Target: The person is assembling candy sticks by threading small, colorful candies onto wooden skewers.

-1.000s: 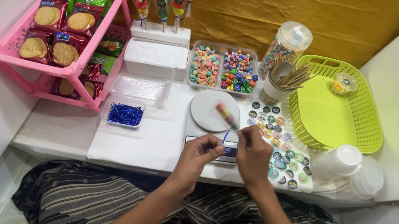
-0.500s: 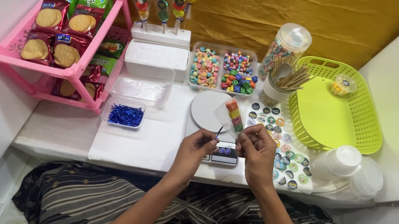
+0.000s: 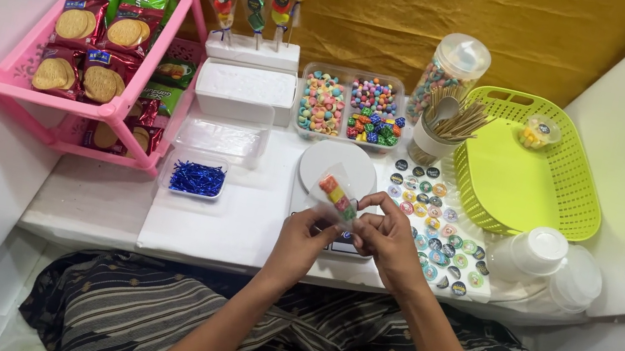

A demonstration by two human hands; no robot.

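White table [image 3: 235, 226], hands pinching candy skewer [image 3: 337, 195]

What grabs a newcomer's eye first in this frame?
Dead centre, the left hand and right hand pinch a small clear bag of coloured candy pieces above a white round scale. Next come the pink snack rack at far left and the lime-green basket at right.

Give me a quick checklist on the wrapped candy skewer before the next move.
1. Left hand on the candy skewer: ok.
2. Right hand on it too: ok.
3. Clear wrapper covers the candies: ok.
4. Wrapper closed at the bottom: cannot tell, fingers hide it.
5. Skewer over the white scale: ok.
6. Tray of blue ties in view, left of the hands: ok.
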